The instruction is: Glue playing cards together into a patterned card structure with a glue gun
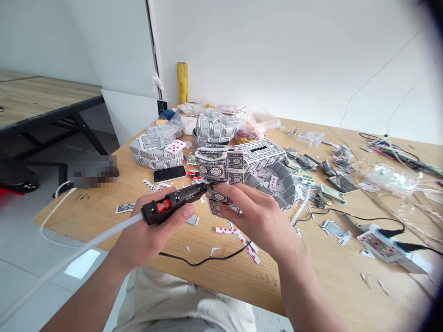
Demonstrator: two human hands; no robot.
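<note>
My left hand is wrapped round a black hot glue gun, with a long white glue stick trailing from its back end. The gun's tip points right, at a small structure of folded playing cards. My right hand grips the lower right part of that card structure, its fingers covering part of it. The structure has patterned card backs and a curved front. Exactly where the tip meets the cards is hidden by my fingers.
Behind stand round card boxes, a rectangular card box and a curved card tray. A phone lies left. Card scraps and a black cable lie in front. A power strip sits right.
</note>
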